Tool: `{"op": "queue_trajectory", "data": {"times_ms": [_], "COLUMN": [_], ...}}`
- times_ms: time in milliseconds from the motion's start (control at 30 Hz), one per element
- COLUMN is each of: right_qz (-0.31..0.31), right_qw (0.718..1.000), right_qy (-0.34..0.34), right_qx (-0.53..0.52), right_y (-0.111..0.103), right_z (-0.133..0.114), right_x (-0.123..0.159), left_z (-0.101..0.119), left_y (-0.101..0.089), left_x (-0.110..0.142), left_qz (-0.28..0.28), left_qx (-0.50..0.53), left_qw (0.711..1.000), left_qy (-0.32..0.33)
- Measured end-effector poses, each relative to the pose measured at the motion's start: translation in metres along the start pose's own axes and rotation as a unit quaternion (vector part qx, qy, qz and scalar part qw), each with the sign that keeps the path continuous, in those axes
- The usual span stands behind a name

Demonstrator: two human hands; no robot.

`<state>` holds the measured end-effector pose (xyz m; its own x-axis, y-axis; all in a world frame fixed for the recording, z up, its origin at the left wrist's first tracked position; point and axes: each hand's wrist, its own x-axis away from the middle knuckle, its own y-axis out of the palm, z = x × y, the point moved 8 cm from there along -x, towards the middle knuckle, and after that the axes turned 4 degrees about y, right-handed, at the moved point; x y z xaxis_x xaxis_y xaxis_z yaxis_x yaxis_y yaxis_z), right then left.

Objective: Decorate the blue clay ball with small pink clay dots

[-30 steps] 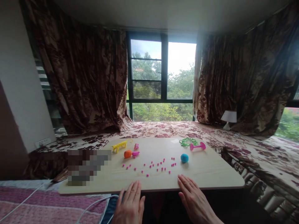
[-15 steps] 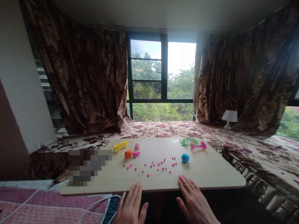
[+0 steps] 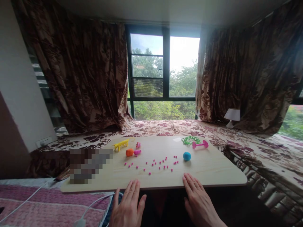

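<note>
My left hand [image 3: 127,203] lies flat at the near edge of a pale wooden board [image 3: 99,184], fingers stretched out and nothing held. My right hand [image 3: 197,197] rests likewise on the edge further right. Beyond them several tiny pink pieces [image 3: 149,173] are scattered over the middle. A blue ball [image 3: 187,156] sits ahead of my right hand. On the left are an orange lump [image 3: 129,152], a pink elongated lump [image 3: 137,152], a small pink figure [image 3: 138,145] and a yellow animal figure [image 3: 121,144]. Green looped string [image 3: 189,140] and a pink dumbbell-shaped piece [image 3: 200,144] lie back right.
A blurred-out patch [image 3: 90,165] covers the board's left side. Behind it stretches a ledge with flowered cloth [image 3: 161,127], where a small white lamp [image 3: 231,116] stands at right. A white cable [image 3: 94,201] runs over the pink bedding [image 3: 59,206] at lower left.
The view has tipped slightly, so the board sits higher in the picture. My left hand has shifted a little left with its thumb spread; my right hand stays at the edge. The objects keep their places.
</note>
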<state>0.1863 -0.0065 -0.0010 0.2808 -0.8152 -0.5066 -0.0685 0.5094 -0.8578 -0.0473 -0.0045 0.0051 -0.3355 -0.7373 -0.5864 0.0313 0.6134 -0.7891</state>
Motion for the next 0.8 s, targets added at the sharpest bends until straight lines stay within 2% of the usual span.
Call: {"op": "queue_trajectory", "data": {"times_ms": [167,300,467,600,700,800], "right_qz": [0.001,-0.007,-0.011,-0.020,-0.018,-0.014], "right_qw": [1.000,1.000,1.000,1.000,1.000,0.999], "right_qy": [-0.011,0.012,0.012,-0.017,-0.019,-0.002], "right_qx": [-0.022,-0.028,0.010,0.011,-0.013,-0.030], "right_y": [0.001,0.007,0.004,-0.001,0.003,0.009], "right_z": [-0.016,-0.005,0.010,-0.006,-0.018,-0.015], "right_x": [-0.004,-0.020,-0.005,0.008,0.000,-0.014], "left_z": [0.020,0.012,-0.004,0.009,0.022,0.019], "left_y": [0.000,0.003,0.003,-0.003,-0.003,0.001], "left_x": [-0.009,-0.023,-0.007,0.003,-0.008,-0.022], "left_qz": [-0.017,-0.032,-0.007,0.012,0.005,-0.013], "left_qx": [0.015,0.025,0.009,0.007,0.019,0.025], "left_qw": [1.000,0.999,1.000,1.000,1.000,1.000], "left_qy": [0.008,-0.027,-0.022,0.013,0.021,-0.002]}}
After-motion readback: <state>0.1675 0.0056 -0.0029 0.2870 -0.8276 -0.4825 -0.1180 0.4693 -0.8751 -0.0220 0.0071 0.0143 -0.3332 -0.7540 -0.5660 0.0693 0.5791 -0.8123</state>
